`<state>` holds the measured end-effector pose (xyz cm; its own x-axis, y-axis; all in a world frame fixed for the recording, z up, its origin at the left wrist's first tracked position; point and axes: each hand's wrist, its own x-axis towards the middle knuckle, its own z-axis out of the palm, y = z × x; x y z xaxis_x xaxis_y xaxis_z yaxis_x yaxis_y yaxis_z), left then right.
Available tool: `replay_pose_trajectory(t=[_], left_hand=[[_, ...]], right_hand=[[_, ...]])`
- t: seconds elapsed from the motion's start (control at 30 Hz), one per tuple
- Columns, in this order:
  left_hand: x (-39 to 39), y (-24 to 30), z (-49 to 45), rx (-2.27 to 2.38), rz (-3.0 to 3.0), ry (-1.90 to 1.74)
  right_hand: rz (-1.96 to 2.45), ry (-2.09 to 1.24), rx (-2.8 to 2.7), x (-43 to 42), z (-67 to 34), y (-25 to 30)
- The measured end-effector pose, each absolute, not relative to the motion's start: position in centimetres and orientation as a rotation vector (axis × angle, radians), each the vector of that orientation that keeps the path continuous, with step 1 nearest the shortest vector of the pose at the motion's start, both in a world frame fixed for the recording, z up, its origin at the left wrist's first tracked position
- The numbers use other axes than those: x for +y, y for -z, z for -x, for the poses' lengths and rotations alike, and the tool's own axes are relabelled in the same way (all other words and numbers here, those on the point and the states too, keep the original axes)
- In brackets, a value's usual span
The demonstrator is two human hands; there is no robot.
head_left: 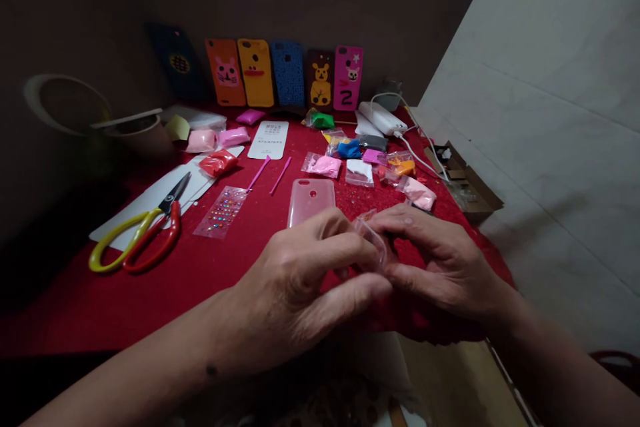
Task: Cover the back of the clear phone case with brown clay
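Observation:
Between my hands is a small clear plastic bag, its contents mostly hidden by the fingers. My right hand pinches the bag from the right. From the left, my left hand closes its fingers on the bag's near side. Just beyond the left hand lies a clear phone case, partly covered by that hand. Small bags of coloured clay sit past the right hand, among them a pale pink one, a white one and a blue one.
Scissors with yellow and red handles lie left on the red tablecloth, near a sheet of gems and two pink plastic tools. Decorated phone cases lean on the back wall. A white power bank with cables stands right.

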<state>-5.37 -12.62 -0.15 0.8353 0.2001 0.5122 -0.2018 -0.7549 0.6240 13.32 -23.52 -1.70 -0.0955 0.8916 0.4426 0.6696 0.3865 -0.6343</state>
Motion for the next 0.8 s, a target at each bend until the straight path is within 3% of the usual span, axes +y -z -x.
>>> replay_pose_trajectory(t=[0.17,0.33,0.8], left_hand=[[-13.3,1.3,5.4,-0.027,-2.410,-1.018],[-13.0,1.4,5.5,-0.228,-2.500,-1.002],[-13.6,0.6,6.2,-0.089,-2.612,-0.768]], right_hand=[[1.362,-0.278,-1.845,-23.4,-13.2,1.9],[1.335,-0.244,-1.839,-23.4,-13.3,2.2],[1.283,-0.349,-1.784,-23.5,-13.7,2.7]])
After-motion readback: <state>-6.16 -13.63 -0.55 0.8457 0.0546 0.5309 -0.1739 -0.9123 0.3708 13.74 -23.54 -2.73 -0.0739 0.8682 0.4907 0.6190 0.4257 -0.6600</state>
